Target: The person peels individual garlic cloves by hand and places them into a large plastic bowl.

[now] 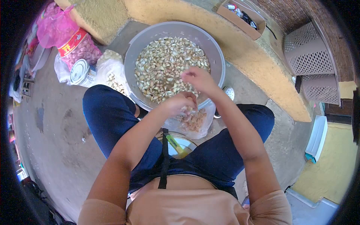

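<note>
Between my knees stands a large grey tub [129,65] with many garlic cloves [165,62] in it, apparently in water. My left hand [182,104] is curled over the tub's near rim, with pale garlic cloves [188,110] partly showing in its fingers. Above the cloves, on the right side of the tub, my right hand [198,78] has its fingers drawn together; whatever they hold is too small to make out. Just below my left hand, a clear plastic bag [206,125] holds brownish garlic skins [193,120].
Left of the tub are a white bag [107,71] with peeled cloves [114,82], a white bucket [80,73] and a pink mesh sack [80,48]. A low yellow wall [247,56] runs behind, with a cardboard box [243,18] on it. A yellow-green handle [174,142] lies between my legs.
</note>
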### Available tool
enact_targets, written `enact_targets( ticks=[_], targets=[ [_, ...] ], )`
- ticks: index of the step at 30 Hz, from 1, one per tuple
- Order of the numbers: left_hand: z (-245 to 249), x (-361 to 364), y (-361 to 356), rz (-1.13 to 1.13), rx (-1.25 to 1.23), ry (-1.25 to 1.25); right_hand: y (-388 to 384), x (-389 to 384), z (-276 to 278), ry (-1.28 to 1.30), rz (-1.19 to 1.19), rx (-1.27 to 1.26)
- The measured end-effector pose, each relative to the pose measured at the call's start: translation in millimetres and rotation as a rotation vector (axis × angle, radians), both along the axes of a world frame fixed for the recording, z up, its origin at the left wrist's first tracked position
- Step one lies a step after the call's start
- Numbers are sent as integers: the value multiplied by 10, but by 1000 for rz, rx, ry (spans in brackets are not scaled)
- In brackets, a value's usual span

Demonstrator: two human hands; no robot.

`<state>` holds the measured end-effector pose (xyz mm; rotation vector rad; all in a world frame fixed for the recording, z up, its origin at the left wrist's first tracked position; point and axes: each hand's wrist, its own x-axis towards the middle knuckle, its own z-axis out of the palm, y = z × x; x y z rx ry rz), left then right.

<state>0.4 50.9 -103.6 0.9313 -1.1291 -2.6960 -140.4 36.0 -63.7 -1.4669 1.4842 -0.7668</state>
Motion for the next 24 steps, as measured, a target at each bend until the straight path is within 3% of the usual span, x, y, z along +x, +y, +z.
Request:
enact_targets(
  ticks=[2,5,8,11,20,24],
  targets=[
    [211,40,-68,97,-2,-38,239,-258,34,202,18,53],
    [362,97,-101,129,-7,29,569,-359,366,31,3,417],
    [335,89,-78,166,2,4,740,-263,317,-61,4,198],
    [301,70,-61,152,11,-24,779,-200,360,-34,-60,244],
    [241,-47,-18,240,96,-19,890,-222,153,387,-62,-84],
    [194,-36,-30,284,146,12,836,-259,90,351,-107,-88]
  ],
)
